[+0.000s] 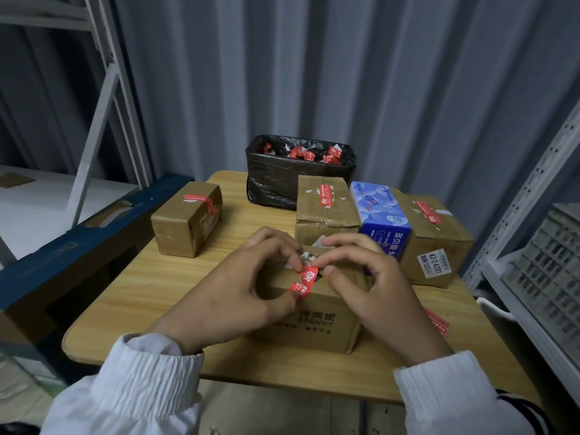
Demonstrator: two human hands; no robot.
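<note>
White ribbed cuffs (150, 372) run off the bottom edge, so the arms beyond them are cut off. The cardboard box (314, 324) stands at the near middle of the table (163, 284). Both hands cover much of its top, and only the word SPENNY reads clearly on its front face.

The left hand (248, 284) arches over the box's left top edge. Its thumb presses the lower end of the red sticker (306, 279) at the front lip, and its forefinger curls down onto the sticker from above. The right hand (373, 281) mirrors it, and its fingers (317, 262) are clamped with the thumb on the sticker's upper end, which is crumpled and lifted off the cardboard. How much of the sticker still adheres cannot be told.

The table is pale wood grain with rounded corners. Another red strip (437, 323) shows past the right wrist, partly hidden.

Farther off there is a sealed box on the left (188, 221) and two more taped boxes (326, 205) (436, 240). A glossy blue tissue pack (381, 215) stands between the two. Farthest is a bin lined with black plastic (282, 180), holding red scraps.
</note>
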